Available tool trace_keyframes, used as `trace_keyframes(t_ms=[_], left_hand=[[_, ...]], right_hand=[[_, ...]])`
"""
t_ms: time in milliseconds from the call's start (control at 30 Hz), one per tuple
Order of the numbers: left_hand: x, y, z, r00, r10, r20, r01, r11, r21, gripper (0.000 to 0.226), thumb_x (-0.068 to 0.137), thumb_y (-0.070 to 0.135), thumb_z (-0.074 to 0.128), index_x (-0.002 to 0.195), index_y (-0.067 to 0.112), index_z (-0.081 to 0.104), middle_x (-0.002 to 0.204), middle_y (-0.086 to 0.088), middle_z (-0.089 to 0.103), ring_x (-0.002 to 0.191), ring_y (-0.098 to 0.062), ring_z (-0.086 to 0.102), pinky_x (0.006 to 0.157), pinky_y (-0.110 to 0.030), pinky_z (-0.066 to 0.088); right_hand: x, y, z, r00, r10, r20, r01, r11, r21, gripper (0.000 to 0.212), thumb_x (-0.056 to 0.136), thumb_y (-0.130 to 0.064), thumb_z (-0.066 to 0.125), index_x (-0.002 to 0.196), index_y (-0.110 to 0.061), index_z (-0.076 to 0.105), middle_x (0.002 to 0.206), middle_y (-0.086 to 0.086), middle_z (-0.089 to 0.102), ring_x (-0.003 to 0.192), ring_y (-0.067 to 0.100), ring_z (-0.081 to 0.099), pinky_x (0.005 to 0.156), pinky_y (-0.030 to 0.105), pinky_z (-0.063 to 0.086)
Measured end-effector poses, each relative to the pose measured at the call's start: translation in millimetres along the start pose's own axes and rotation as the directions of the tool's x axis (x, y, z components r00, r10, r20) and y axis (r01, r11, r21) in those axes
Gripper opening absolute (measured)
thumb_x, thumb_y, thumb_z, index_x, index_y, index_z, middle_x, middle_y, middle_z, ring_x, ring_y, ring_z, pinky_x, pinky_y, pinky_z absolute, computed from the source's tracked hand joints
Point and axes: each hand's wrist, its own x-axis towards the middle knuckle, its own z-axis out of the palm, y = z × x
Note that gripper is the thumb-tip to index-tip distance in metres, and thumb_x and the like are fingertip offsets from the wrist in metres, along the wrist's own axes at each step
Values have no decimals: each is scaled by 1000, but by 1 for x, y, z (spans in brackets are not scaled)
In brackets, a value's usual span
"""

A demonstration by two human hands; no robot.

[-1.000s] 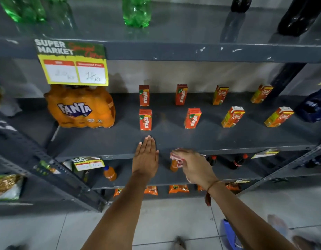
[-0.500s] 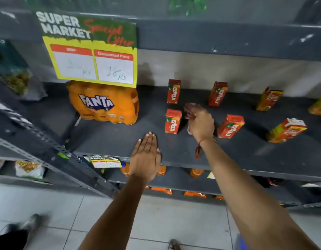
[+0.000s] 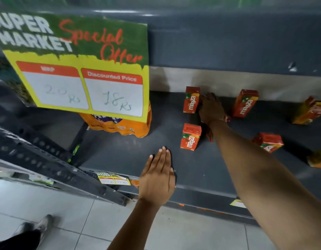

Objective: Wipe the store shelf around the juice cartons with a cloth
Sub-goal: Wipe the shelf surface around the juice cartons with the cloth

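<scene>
Juice cartons (image 3: 190,138) stand apart on the grey shelf (image 3: 130,152). The right hand (image 3: 211,109) reaches far back between two of them, closed on a cloth (image 3: 227,118) that barely peeks out. The left hand (image 3: 158,175) lies flat on the front edge, fingers pressed together.

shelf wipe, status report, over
Left hand flat on shelf front edge. Right hand deep between back cartons, cloth mostly hidden beneath. Front carton beside wrist.
</scene>
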Motion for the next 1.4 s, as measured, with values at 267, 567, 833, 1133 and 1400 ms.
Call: trace_keyframes(t_ms=[267, 567, 833, 1133, 1400], left_hand=[[-1, 1, -3, 1000, -9, 25, 9, 1000, -2, 53, 94, 26, 30, 140, 5, 45, 146, -11, 47, 136, -20, 43, 114, -42, 35], [-4, 4, -10, 1000, -5, 18, 5, 1000, 4, 54, 95, 28, 26, 139, 4, 46, 144, -11, 49, 135, -21, 44, 115, -42, 31], [-6, 4, -11, 998, -6, 61, 2, 998, 68, 60, 96, 32, 15, 144, 5, 37, 151, -10, 41, 141, -20, 35, 119, -39, 23], [-7, 4, -12, 995, -6, 98, 1, 999, 46, 59, 98, 33, 13, 149, 6, 23, 158, -9, 26, 147, -19, 19, 121, -35, 7], [-5, 0, -15, 984, 17, 178, -17, 1000, 1, 55, 103, 31, 17, 151, 7, 10, 162, -7, 11, 149, -17, 6, 122, -34, 1]], right_hand=[[-40, 4, -4, 999, -40, -4, 40, 996, -83, 53, 97, -14, 46, 150, -15, 36, 161, 10, 28, 151, 33, 16, 123, 43, 18], [-115, 1, -5, 1000, -6, 8, 6, 1000, -9, 56, 94, -11, 45, 149, -22, 38, 161, 7, 25, 150, 35, 15, 117, 51, 31], [-179, -4, -7, 1000, 10, 18, -9, 999, -51, 65, 89, -7, 49, 149, -29, 36, 160, 2, 28, 144, 36, 31, 109, 52, 42], [-264, -7, -10, 993, -107, 53, 110, 993, -46, 74, 84, 4, 50, 145, -37, 40, 160, -5, 29, 143, 30, 34, 102, 43, 51], [-352, -27, -16, 732, -521, 440, 544, 835, 83, 45, 92, -4, 55, 132, -22, 58, 147, 1, 51, 121, 21, 58, 97, 45, 53]])
